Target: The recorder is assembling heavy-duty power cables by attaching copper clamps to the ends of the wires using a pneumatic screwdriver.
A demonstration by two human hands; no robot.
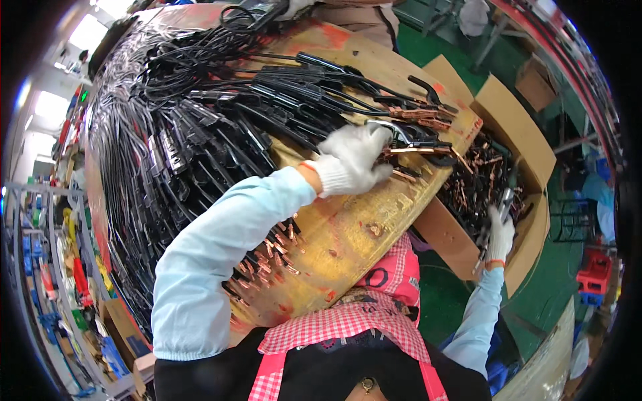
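Observation:
My left hand, in a white knitted glove, is closed at the table's right part on a black clamp with copper-coloured jaws and a shiny metal part. Its jaws point right, toward the open cardboard box. Black and copper-coloured clamp pieces fill that box in a jumbled heap. Inside its near right side, my gloved right hand has its fingers bent around a shiny metal piece; the glove hides most of it. More black clamps on cables lie just beyond my left hand.
A thick bundle of black cables covers the left of the worn yellow table. Copper-coloured ends stick out beside my left forearm. Box flaps stand up at the right. Red and blue stools are farther right.

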